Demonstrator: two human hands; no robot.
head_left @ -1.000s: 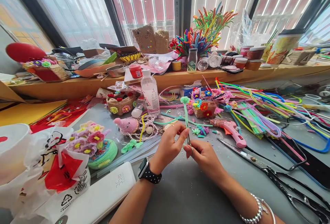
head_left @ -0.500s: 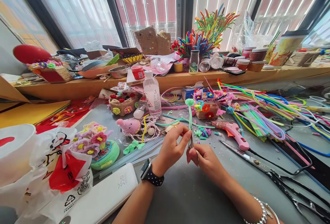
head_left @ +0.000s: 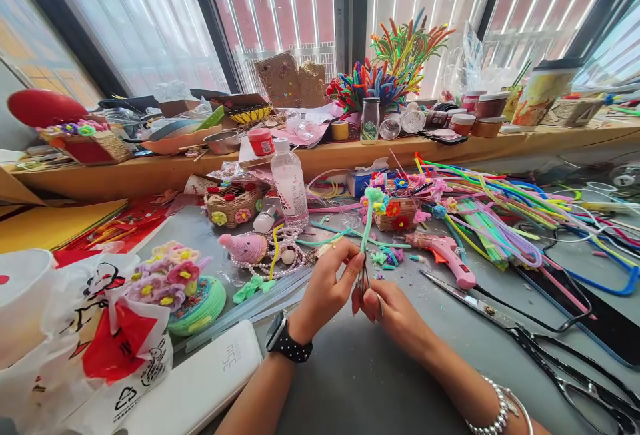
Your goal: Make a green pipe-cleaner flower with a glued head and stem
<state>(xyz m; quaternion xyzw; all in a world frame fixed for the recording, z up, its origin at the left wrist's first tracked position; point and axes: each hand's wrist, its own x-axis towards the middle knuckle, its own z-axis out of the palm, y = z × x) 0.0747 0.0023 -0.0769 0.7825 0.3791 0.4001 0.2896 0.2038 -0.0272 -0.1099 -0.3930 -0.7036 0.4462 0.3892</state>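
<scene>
Near the middle of the table, my left hand (head_left: 330, 281) pinches the lower stem of a mint-green pipe-cleaner flower (head_left: 369, 211). The flower stands upright, leaning slightly right, and its fuzzy head overlaps a small flower basket (head_left: 397, 213) behind it. My right hand (head_left: 393, 308) is closed just below, on small metal scissors (head_left: 363, 275) whose blades point up at the stem's lower end. Fingers hide part of the handles and the stem's tip. Just beyond my hands lie green and purple fuzzy scraps (head_left: 387, 256).
A pink glue gun (head_left: 445, 255) and large scissors (head_left: 500, 315) lie to the right, below bundled pipe cleaners (head_left: 500, 215). A plastic bottle (head_left: 290, 185) stands behind my left hand. A white power bank (head_left: 200, 381) and a crocheted flower pot (head_left: 197, 305) are on the left.
The flower's head tips a little to the right. Both hands stay together and keep their grip, while the whole view shifts slightly.
</scene>
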